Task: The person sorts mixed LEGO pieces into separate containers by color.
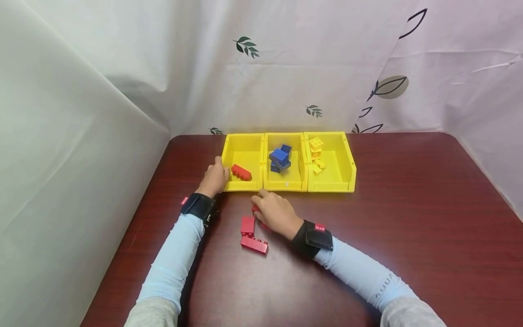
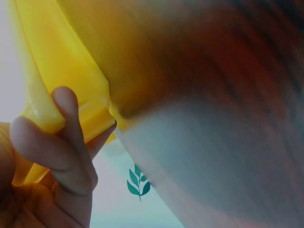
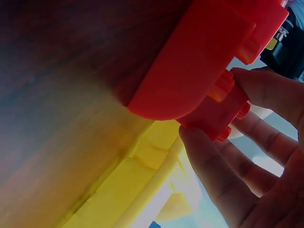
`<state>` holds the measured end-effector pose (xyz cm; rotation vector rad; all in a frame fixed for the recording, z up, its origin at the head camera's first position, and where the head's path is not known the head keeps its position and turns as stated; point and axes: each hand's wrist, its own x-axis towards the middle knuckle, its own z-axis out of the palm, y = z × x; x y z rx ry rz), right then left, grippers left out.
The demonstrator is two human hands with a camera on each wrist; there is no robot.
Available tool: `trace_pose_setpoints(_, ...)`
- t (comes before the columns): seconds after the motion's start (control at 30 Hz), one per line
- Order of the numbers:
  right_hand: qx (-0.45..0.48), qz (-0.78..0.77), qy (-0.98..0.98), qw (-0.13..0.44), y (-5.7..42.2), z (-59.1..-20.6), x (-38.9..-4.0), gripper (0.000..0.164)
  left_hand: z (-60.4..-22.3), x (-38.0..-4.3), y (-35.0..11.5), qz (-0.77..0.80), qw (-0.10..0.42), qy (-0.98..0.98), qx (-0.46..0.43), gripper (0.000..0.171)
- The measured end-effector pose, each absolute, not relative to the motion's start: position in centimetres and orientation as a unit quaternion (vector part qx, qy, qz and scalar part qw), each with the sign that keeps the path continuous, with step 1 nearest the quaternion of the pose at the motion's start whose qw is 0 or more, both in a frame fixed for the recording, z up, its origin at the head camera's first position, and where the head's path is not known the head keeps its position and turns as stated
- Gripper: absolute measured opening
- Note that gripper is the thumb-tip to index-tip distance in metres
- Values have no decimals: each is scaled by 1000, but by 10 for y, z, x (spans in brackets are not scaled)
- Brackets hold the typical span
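Observation:
My left hand (image 1: 214, 178) grips the left wall of the leftmost yellow bin (image 1: 244, 186); in the left wrist view its fingers curl over the bin's rim. One red toy brick (image 1: 241, 172) lies inside that bin. Just in front of the bins, my right hand (image 1: 278, 213) pinches a red brick (image 3: 221, 111) between thumb and fingers, partly hidden by the hand in the head view. Beside it on the table lie a red brick (image 1: 247, 225) and a longer red brick (image 1: 254, 245), end to end at an angle.
The middle yellow bin (image 1: 286, 186) holds several blue bricks (image 1: 280, 157). Small yellow bricks (image 1: 316, 154) sit along the left side of the right bin (image 1: 351, 175). All three bins stand side by side on the dark red table (image 1: 408, 218), with a white curtain (image 1: 286, 86) behind.

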<state>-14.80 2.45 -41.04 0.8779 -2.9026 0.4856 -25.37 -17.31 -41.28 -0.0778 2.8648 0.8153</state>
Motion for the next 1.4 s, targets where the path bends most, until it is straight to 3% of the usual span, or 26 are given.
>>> trace_pose_setpoints(0.73, 288, 164, -943, 35, 23, -411, -149, 15, -411, -251, -176, 268, 71, 961, -18, 38)
trace_pose_setpoints(0.9, 283, 155, -946, 26, 21, -400, -156, 22, -411, -251, -175, 281, 77, 956, -22, 40)
trace_pose_setpoints(1.17, 281, 150, -946, 59, 8, -353, -189, 26, -410, -253, -175, 289, 81, 954, -20, 39)
trace_pose_setpoints(1.4, 244, 139, -960, 10, -7, -328, -231, 32, -413, -253, -175, 285, 82, 955, -15, 40)
